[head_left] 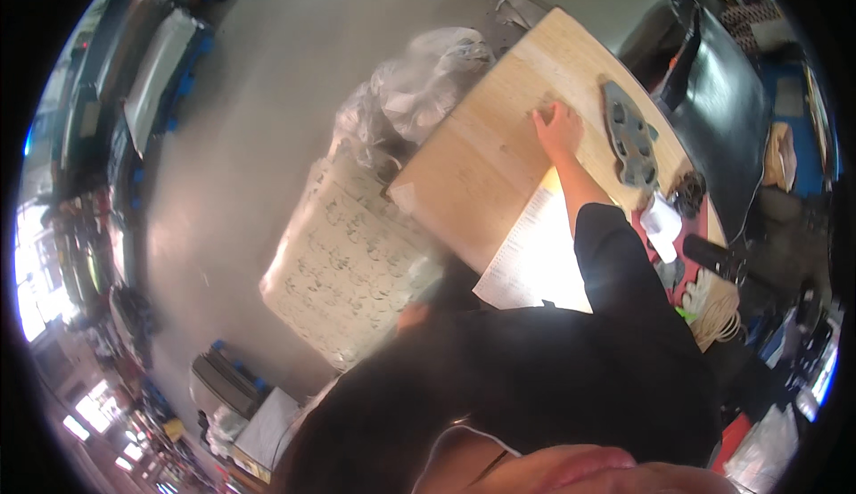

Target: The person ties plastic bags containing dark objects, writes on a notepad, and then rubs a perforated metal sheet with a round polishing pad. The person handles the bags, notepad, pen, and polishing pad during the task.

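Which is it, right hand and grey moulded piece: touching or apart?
Apart: the head view shows bare wooden tabletop between the right hand and the grey moulded piece.

Wearing a pretty plain black top [499,360], kinda loose, with a wide right sleeve [615,253] ending somewhere around the elbow and leaving the forearm [577,184] and right hand [559,128] bare. Also sporting a thin pale line [434,449] curving at the neck [459,467], plus a tiny shiny speck [460,421] beside it. Can't really tell cord from collar trim, tbh.
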Motion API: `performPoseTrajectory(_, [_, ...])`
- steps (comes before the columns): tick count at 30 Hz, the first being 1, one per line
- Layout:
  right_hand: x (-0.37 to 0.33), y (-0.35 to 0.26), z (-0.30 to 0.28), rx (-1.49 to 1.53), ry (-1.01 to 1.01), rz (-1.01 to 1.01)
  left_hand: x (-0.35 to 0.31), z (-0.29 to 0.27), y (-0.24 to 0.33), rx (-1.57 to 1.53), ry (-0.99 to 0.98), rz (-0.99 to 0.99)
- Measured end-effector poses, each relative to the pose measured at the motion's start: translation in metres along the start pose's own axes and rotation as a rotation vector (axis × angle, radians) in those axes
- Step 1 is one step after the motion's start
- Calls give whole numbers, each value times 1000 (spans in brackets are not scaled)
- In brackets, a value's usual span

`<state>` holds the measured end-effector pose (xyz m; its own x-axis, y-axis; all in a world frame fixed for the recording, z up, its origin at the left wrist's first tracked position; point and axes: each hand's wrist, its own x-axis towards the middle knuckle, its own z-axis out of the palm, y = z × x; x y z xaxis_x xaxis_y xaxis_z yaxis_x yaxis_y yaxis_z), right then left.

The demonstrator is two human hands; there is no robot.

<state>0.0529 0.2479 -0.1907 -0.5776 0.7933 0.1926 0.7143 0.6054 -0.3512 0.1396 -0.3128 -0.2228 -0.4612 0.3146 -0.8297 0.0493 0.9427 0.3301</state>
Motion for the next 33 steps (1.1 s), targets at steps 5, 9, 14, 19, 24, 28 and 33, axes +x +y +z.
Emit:
performPoseTrajectory(5, [-32,13,-74,283,-11,-115,5,-25,-64,-137,122,3])
performPoseTrajectory(9, [-122,55,-152,378,63,-135,-6,-60,-17,15,318,-81])
performPoseTrajectory(14, [-252,124,-198,327,-26,199,4,-64,125,108,556,371])
performPoseTrajectory(19, [-326,191,-206,296,2,651,29,-11,258,39,422,647])
performPoseTrajectory(24, [-307,248,-226,257,215,585,8,39,343,218,595,217])
performPoseTrajectory(28, [-236,285,-234,194,306,467,13,46,365,218,573,401])
performPoseTrajectory(33, [-181,295,-224,593,76,639,34,44,376,351,617,610])
